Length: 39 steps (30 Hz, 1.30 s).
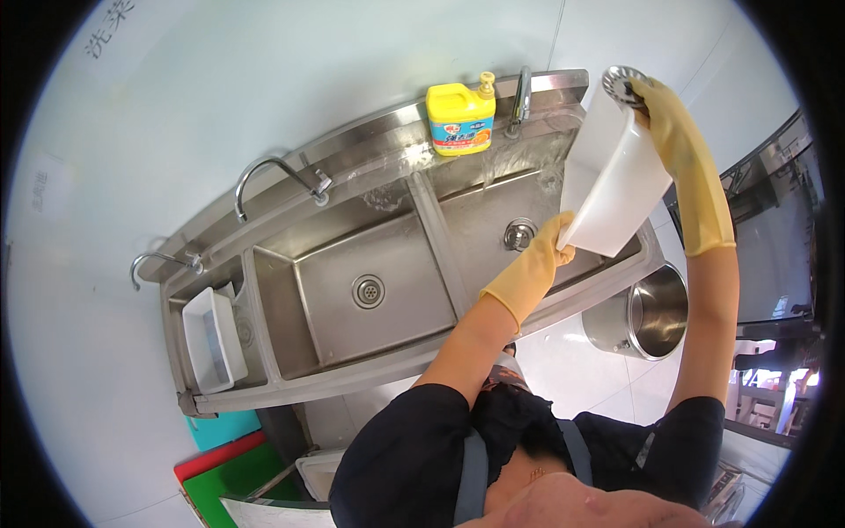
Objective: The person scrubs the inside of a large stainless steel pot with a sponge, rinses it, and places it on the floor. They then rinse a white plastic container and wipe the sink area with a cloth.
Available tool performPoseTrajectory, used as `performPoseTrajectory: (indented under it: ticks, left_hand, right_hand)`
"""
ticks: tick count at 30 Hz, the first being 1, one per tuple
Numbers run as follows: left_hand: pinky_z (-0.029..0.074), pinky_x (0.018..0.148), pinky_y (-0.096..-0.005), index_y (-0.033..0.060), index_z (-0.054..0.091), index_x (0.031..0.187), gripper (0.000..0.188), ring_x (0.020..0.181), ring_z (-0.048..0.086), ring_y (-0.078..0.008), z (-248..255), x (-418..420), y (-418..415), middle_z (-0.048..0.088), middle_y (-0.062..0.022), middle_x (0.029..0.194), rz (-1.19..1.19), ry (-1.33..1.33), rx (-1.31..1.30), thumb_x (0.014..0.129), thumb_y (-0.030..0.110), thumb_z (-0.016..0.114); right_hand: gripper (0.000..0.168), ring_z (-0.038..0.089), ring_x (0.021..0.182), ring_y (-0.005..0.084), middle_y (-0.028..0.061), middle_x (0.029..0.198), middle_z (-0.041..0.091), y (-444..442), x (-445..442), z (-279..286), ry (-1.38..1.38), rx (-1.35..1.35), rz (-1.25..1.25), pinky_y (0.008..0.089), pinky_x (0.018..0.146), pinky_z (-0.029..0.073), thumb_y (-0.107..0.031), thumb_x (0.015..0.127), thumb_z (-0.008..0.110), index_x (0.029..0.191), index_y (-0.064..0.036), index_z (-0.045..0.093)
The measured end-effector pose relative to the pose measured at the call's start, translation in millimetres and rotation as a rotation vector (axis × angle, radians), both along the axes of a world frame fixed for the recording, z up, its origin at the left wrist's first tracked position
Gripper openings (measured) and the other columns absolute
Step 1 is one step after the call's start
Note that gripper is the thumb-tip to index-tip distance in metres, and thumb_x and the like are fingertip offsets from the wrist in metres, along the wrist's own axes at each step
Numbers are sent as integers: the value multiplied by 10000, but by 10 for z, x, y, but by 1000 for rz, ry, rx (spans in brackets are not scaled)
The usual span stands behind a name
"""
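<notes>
Yellow rubber gloves cover both hands. My left hand [538, 267] grips the near lower corner of a white plastic tub [620, 188], which is tilted on its side above the right-hand basin of a stainless steel sink [485, 224]. Up at the tub's far end, my right hand [650, 105] holds the rim together with a round metal sink strainer [622, 86]. Below the tub, the right basin's drain [520, 233] shows a metal fitting in it. Wet streaks run down that basin's back wall.
A yellow detergent jug [461, 119] stands on the back ledge beside a chrome faucet [521, 99]. A curved faucet [277, 162] rises behind the middle basin. Another white tub [212, 340] sits in the left basin. A steel bin [634, 313] stands on the floor at right.
</notes>
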<state>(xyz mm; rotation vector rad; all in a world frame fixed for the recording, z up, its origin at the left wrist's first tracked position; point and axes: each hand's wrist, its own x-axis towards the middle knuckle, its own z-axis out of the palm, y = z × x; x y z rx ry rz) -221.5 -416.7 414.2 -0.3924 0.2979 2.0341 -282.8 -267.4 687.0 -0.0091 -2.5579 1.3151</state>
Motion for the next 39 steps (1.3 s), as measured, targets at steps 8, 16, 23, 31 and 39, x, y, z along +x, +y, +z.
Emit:
performPoseTrajectory:
  ticks: [8, 16, 23, 31, 39]
  left_hand:
    - [209, 280, -182, 26, 578, 771, 38, 366, 377, -57, 97, 728, -478, 510, -12, 591, -29, -52, -286, 787, 37, 611]
    - [200, 320, -274, 46, 527, 735, 121, 393, 349, -131, 183, 1225, -1266, 479, -36, 594, 244, -40, -528, 703, 93, 634]
    - [364, 321, -254, 3, 618, 944, 272, 448, 544, -143, -93, 2125, -2609, 623, -81, 674, 265, 284, -248, 762, 204, 631]
    - [409, 367, -277, -22, 589, 1032, 363, 492, 573, -190, 702, 2862, -3848, 643, -94, 768, 588, 411, -697, 715, 154, 601]
    - [467, 571, -252, 67, 575, 953, 133, 664, 572, -142, 32, 3810, -4666, 598, -56, 856, 808, 678, -1379, 839, 5, 603]
  right_hand:
    - [288, 623, 788, 97, 20, 944, 662, 194, 745, -339, -254, -767, -167, 220, 669, 519, -265, 998, 507, 1104, -27, 630]
    - [258, 694, 850, 213, 182, 1042, 671, 598, 848, -1243, -386, -1208, 123, 250, 668, 598, -172, 998, 501, 1157, 11, 589]
    - [265, 672, 778, 244, 173, 947, 631, -131, 944, -2149, -411, -1216, -62, 251, 564, 600, -145, 979, 505, 1066, 97, 568]
    - [173, 645, 835, 228, 131, 957, 643, -1324, 610, -2839, -701, -1197, -277, 310, 682, 606, -129, 952, 520, 990, 14, 611]
    - [132, 656, 889, 218, 125, 980, 654, -3211, 315, -3034, -659, -1133, -213, 359, 757, 598, -86, 927, 532, 1009, -30, 619]
